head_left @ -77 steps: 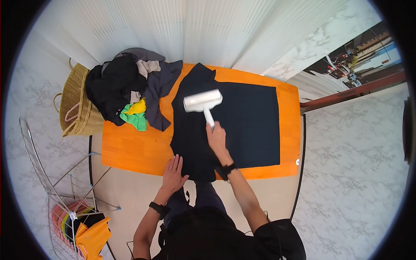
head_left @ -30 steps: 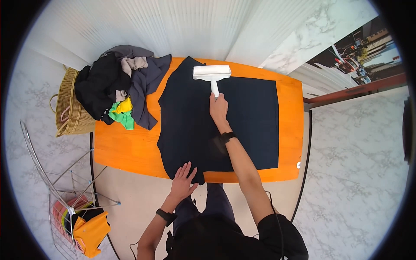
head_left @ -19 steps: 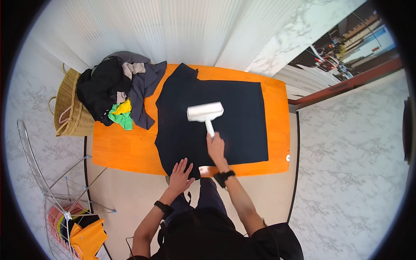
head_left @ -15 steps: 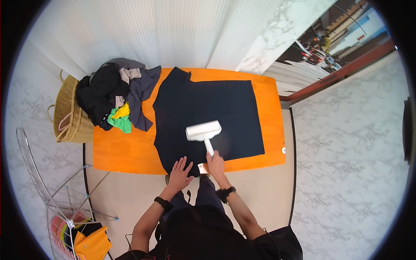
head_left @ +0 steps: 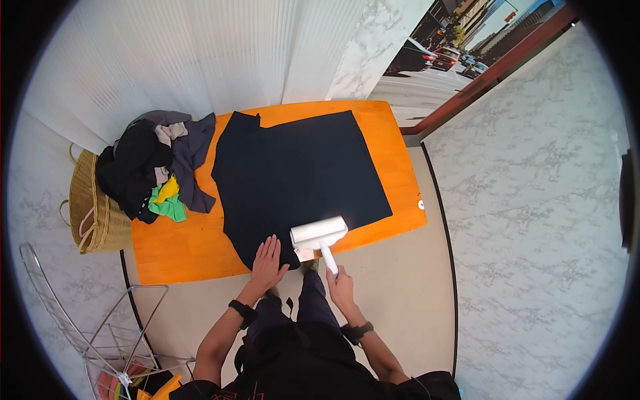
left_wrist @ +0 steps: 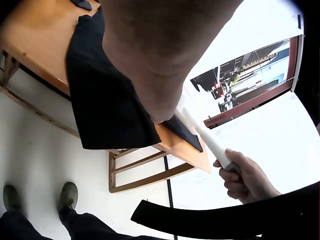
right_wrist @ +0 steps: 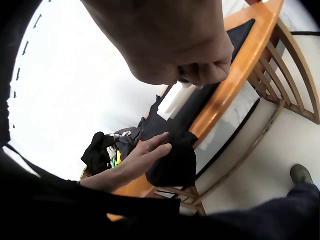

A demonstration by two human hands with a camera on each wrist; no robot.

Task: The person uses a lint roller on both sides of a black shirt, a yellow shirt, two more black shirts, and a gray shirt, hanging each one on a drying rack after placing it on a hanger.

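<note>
A dark navy T-shirt point(head_left: 293, 167) lies spread flat on the orange table point(head_left: 180, 250). My right hand point(head_left: 341, 288) grips the handle of a white lint roller point(head_left: 319, 232), whose head is at the shirt's near edge. In the left wrist view the fingers of my right hand point(left_wrist: 245, 177) are curled round that handle. My left hand point(head_left: 268, 262) rests with straight fingers on the near sleeve, left of the roller. The right wrist view shows my left hand point(right_wrist: 137, 162) flat on the cloth and the roller point(right_wrist: 175, 100) beyond it.
A pile of dark clothes point(head_left: 137, 160) with green and yellow pieces lies at the table's left end, against a woven basket point(head_left: 110, 223). A metal drying rack point(head_left: 87, 340) stands at the lower left. A white pleated curtain point(head_left: 200, 60) hangs behind the table.
The roller in my right hand has come from the shirt's far side to its near edge. My left hand has stayed on the near sleeve. The head view has turned.
</note>
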